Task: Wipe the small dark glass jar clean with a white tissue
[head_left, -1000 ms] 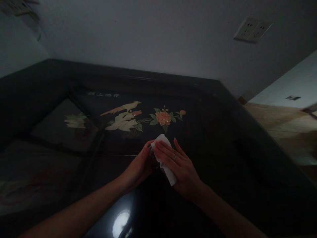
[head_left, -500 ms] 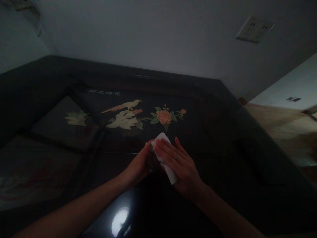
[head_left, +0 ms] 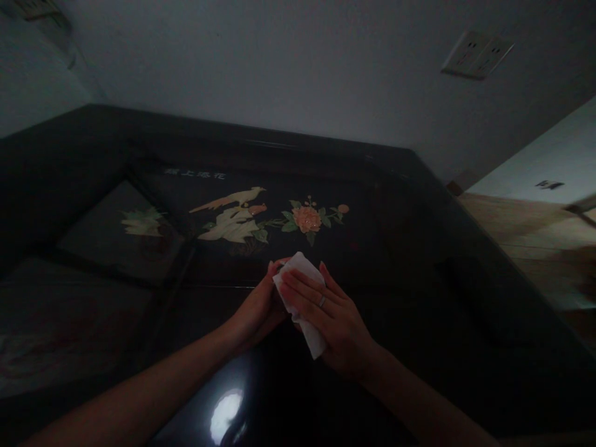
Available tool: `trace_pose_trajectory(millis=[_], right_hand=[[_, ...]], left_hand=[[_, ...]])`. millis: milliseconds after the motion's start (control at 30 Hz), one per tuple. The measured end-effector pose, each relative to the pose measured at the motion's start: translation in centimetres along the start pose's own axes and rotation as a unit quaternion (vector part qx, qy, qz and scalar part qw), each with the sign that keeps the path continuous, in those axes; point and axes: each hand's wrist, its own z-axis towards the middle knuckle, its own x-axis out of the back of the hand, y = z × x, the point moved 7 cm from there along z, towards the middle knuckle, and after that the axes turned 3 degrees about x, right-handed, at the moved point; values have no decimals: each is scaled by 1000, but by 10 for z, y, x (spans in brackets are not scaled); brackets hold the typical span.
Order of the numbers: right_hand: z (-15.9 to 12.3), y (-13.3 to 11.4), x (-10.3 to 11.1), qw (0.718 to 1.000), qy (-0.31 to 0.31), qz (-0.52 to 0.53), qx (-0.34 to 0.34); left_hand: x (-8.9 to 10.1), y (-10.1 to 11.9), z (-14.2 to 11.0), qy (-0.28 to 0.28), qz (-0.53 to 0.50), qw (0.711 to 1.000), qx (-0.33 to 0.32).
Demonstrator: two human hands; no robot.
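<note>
A white tissue (head_left: 300, 288) lies under the fingers of my right hand (head_left: 342, 323), which presses it against something held in my left hand. The tissue's loose end hangs down below my right palm. My left hand (head_left: 261, 304) is curled from the left around that thing, which is almost wholly covered by the tissue and fingers; its kind cannot be made out. Both hands meet above the glossy black tabletop (head_left: 395, 248), just in front of its inlaid peony (head_left: 307, 219).
A pale inlaid bird (head_left: 233, 198) and rock design, with characters, decorates the dark top. A white wall (head_left: 261, 68) stands behind it, with a double socket (head_left: 477, 54) at upper right. Wooden flooring (head_left: 521, 223) shows on the right. The scene is dim.
My right hand and the tissue have slid slightly left and down, covering more of the held thing. A shiny bit of it showed earlier between my hands. My left hand has hardly moved.
</note>
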Motion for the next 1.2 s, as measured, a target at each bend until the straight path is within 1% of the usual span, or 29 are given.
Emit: trace_pose_trajectory(millis=[200, 333, 433, 533, 633, 767, 833, 1067, 1200], right_hand=[[-2, 22, 1, 996, 6, 10, -92], [-6, 29, -2, 993, 20, 44, -111], [-10, 35, 0, 987, 46, 86, -125], [-12, 38, 4, 980, 73, 123, -139], [-10, 32, 7, 981, 73, 133, -120], [-6, 17, 4, 990, 33, 125, -64], [-5, 13, 3, 991, 26, 120, -43], [-7, 9, 6, 996, 34, 81, -11], [-11, 6, 13, 996, 60, 56, 20]], left_hand=[[-5, 1, 0, -31, 16, 999, -36], [-5, -1, 0, -43, 17, 999, -20], [-8, -3, -2, -75, 18, 997, -1], [-13, -3, -6, -109, 13, 994, 3], [-12, -2, -6, -110, 20, 994, -4], [-6, -2, -2, -81, 21, 996, -8], [-3, -2, -1, -66, 13, 998, -12], [-1, -1, -2, -21, 6, 1000, -23], [0, 2, -2, -5, -4, 1000, -21]])
